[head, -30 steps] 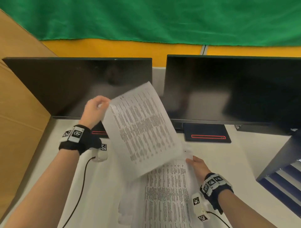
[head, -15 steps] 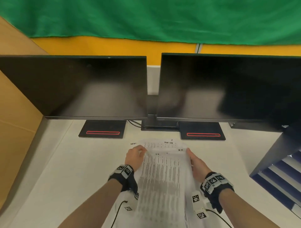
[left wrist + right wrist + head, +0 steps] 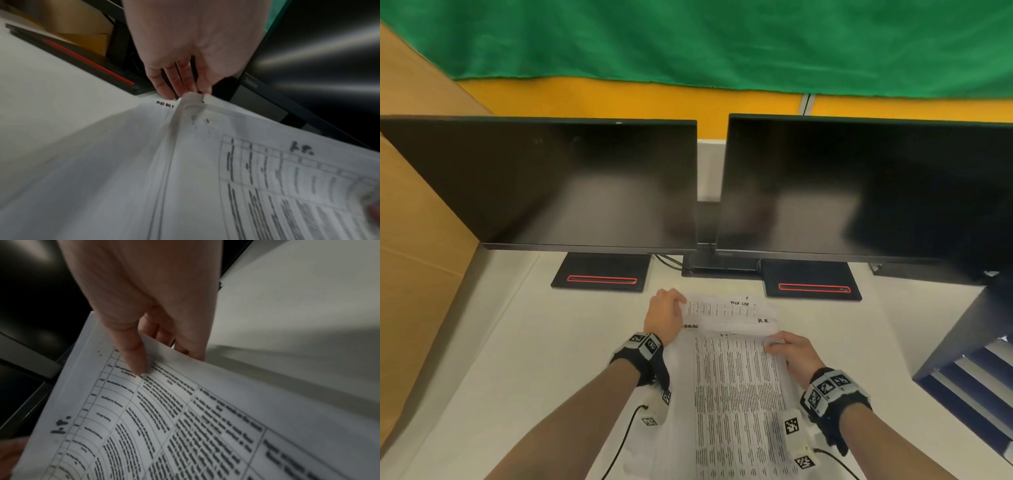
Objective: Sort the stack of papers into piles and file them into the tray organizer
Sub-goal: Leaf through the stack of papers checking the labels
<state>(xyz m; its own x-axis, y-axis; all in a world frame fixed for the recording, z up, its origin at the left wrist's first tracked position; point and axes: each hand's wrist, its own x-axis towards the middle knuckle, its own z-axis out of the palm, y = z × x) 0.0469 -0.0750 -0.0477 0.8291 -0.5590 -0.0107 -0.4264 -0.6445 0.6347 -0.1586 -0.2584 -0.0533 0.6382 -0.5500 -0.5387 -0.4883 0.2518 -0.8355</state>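
Note:
A stack of printed papers lies on the white desk in front of me. My left hand is at the stack's far left corner. In the left wrist view, the left hand pinches the raised corner of a sheet. My right hand holds the far right corner of the top table-printed sheet. Seen from the right wrist, the right hand has its thumb on top and its fingers underneath. The dark blue tray organizer stands at the right edge, partly cut off.
Two dark monitors stand behind the papers, and their black bases sit just beyond the stack. A cardboard wall borders the desk on the left. Bare white desk lies left of the papers.
My left hand has brought the sheet it held up in the air down onto the stack. It now sits at the far left corner. The right hand has stayed at the right corner.

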